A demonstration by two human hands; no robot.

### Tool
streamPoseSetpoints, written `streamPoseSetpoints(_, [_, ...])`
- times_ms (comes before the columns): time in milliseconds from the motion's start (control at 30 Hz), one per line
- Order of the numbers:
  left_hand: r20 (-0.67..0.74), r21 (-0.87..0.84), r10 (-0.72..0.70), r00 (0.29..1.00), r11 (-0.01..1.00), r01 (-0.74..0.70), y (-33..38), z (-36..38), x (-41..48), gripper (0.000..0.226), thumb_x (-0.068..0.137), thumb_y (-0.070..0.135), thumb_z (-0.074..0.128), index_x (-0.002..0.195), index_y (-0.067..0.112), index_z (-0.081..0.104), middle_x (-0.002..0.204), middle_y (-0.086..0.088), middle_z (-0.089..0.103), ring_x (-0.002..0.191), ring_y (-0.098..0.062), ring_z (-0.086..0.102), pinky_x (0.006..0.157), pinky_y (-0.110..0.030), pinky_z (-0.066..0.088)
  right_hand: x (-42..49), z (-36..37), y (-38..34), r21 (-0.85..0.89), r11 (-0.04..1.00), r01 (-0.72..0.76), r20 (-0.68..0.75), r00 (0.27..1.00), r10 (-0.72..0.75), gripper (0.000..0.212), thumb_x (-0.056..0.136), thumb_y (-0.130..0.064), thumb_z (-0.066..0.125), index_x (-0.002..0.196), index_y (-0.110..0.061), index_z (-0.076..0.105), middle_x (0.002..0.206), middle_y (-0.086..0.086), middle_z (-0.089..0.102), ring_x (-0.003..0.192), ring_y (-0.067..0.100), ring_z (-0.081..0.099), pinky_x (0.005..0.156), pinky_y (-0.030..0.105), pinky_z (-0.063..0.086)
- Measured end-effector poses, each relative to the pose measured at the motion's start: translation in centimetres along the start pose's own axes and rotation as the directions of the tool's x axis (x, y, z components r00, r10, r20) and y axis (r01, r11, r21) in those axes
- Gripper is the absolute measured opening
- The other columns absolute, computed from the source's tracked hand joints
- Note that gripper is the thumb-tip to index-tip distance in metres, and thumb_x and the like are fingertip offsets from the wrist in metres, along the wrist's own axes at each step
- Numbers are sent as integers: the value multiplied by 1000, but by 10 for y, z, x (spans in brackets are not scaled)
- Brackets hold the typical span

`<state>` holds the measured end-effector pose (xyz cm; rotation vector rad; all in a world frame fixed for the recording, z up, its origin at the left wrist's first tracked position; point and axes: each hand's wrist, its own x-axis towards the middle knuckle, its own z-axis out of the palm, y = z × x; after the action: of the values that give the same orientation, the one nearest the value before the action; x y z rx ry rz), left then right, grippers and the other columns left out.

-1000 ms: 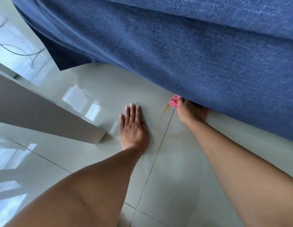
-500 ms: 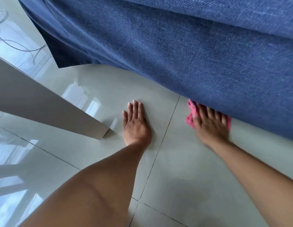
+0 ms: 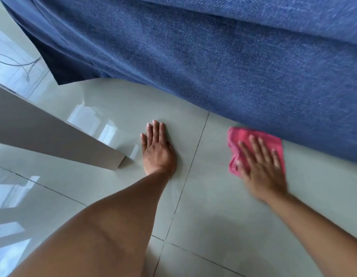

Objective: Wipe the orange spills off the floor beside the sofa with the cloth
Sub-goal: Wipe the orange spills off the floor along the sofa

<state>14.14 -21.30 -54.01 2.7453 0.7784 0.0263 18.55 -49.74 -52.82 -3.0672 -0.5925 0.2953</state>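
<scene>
A pink cloth lies flat on the pale tiled floor, close to the base of the blue sofa. My right hand presses down on the cloth with fingers spread, blurred from motion. My left hand rests palm-down on the floor to the left of a grout line, fingers together, holding nothing. No orange spill shows on the tiles around the cloth.
A pale grey panel or furniture leg slants in from the left and ends near my left hand. A thin cable lies on the floor at far left. Glossy tiles reflect window light.
My right hand has slid the cloth right and toward me, away from the sofa's edge. The orange streak seen by the grout line a second ago is gone. My left hand stayed put.
</scene>
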Motion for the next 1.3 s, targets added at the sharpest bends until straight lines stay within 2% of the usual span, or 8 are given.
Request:
streamPoseSetpoints(133, [-8,29,-3,1000,1000,4,3,2,-1,63,94,14,25,155,16,10,164,-1,3,151,-18,-3,122,-39,-1,83,-19,-29,78,950,-301,30,954,300,63,94,-60,14,149,-34,29,155,5,38,140,29,32,115,48,16])
streamPoseSetpoints(300, [18,39,-6,1000,999,5,0,-1,1,61,95,19,24,155,15,11,164,-2,4,151,-18,-2,122,-40,1,58,-6,-124,95,991,94,-31,995,-92,62,95,-52,27,152,-29,28,162,5,23,148,27,22,118,52,10])
streamPoseSetpoints(467, [56,65,-40,998,997,37,4,-6,-1,62,95,21,27,155,16,13,164,-2,5,151,-21,-3,122,-44,-1,-59,11,-49,64,943,326,20,945,-328,61,96,-56,27,153,-35,23,164,1,16,150,24,15,118,50,15])
streamPoseSetpoints(600, [66,39,45,997,998,-47,33,-5,-23,59,96,31,24,153,19,20,164,-5,6,151,-25,-3,121,-44,-8,-53,5,44,30,994,-108,39,994,107,66,93,-60,17,155,-35,15,165,0,10,151,21,9,121,46,8])
streamPoseSetpoints(733, [155,34,216,964,974,-224,74,16,-57,64,93,36,8,155,20,13,164,-5,2,150,-24,-6,121,-45,-6,28,-11,35,125,877,-463,62,886,459,69,91,-61,13,152,-30,25,158,10,30,146,31,21,120,50,7])
streamPoseSetpoints(1067, [124,63,182,975,979,-191,75,23,-62,60,98,33,19,155,21,8,164,-1,0,150,-21,-7,121,-44,-4,-84,16,-9,97,974,206,-14,979,-205,61,95,-54,34,152,-34,27,163,2,20,150,24,17,119,49,15])
streamPoseSetpoints(1200, [114,65,184,976,979,-192,76,23,-64,60,97,32,16,155,20,9,164,0,1,150,-22,-5,122,-44,-4,-96,15,84,58,990,-131,2,991,131,64,93,-56,23,154,-36,18,164,-1,10,151,21,11,120,48,12])
streamPoseSetpoints(1300, [110,80,185,977,978,-194,77,24,-63,61,96,33,15,155,19,10,164,-2,3,151,-23,-4,122,-45,-2,-39,2,102,138,864,-483,33,874,484,67,92,-58,16,154,-35,15,165,2,10,151,23,5,121,49,3])
